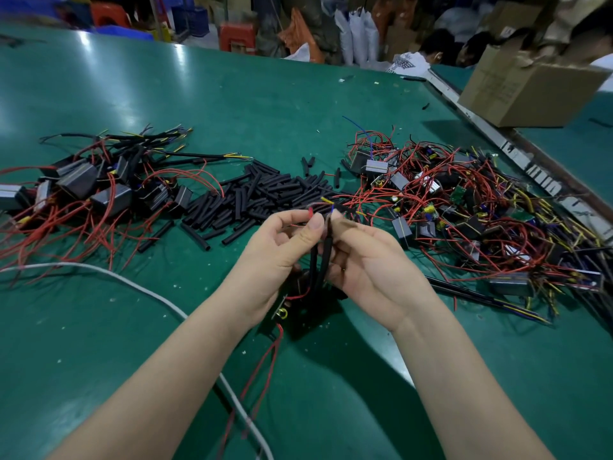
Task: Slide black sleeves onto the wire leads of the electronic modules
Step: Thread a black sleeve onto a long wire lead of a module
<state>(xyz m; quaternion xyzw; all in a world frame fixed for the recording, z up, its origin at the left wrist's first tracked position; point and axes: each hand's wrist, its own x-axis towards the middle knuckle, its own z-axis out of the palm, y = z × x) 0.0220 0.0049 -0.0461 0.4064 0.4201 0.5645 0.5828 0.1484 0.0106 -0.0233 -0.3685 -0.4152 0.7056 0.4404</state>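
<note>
Both hands meet at the centre of the frame, raised just above the green desk point(99, 327). The left hand point(282, 254) curls its thumb and fingers round thin wire leads point(326, 201), whose red, yellow and blue tips stick out above the fingertips. The right hand point(361, 263) pinches a black sleeve point(326, 247) that runs down between the two palms, beside a second dark sleeved lead. Below the hands hangs a dark electronic module point(292, 303), partly hidden by the palms, with a red wire point(262, 370) trailing from it toward the bottom of the frame.

Just above the hands, in the middle of the frame, lies a loose heap of black sleeves point(258, 194) spread flat on the desk. To the left of it sits a pile of finished modules point(93, 187) with black-covered leads and red wires. To the right sprawls a larger tangle of unsleeved modules point(464, 210) with red, yellow and blue wires. A white cord point(139, 287) curves across the lower left of the frame. A cardboard box point(530, 88) stands at the upper right, beyond a metal rail point(517, 154).
</note>
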